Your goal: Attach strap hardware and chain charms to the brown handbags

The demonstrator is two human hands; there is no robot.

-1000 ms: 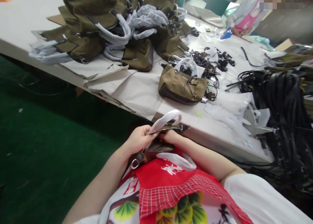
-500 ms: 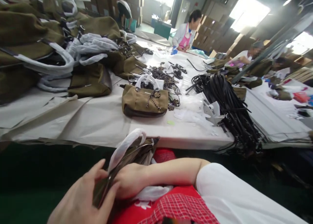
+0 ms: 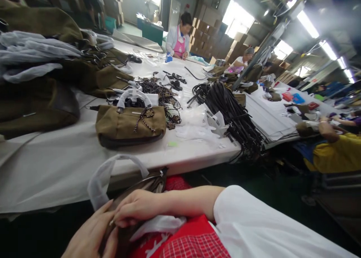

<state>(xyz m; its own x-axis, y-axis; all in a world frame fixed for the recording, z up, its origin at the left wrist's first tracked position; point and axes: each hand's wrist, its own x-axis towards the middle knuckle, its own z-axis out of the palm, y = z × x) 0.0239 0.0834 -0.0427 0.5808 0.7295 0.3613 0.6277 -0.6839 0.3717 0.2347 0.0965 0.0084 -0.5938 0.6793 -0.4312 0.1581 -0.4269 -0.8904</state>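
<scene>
A bag with white-wrapped handles [image 3: 152,182] rests at my lap, below the table edge. My right hand [image 3: 138,207] is closed at the bag's opening, pinching a small metal piece, perhaps the zipper pull. Around the bag's near end, my left hand [image 3: 91,231] holds the side, thumb and fingers on either side of the rim. The lower part of this bag is hidden by my hands. On the table just ahead stands a finished-looking olive bag [image 3: 131,126] with a dark base, a wrapped handle and a flower charm with cords.
Olive bags [image 3: 36,103] pile up at the left. Charms with cords [image 3: 160,92] lie behind the standing bag. Black straps [image 3: 225,107] hang over the table edge [image 3: 197,161] at the right. Several people work farther back, and one in yellow [image 3: 338,152] sits at the right.
The view has turned to the right and the standing bag looks nearer. My right hand has moved to the bag's near end, next to my left hand, which has closed more around the side.
</scene>
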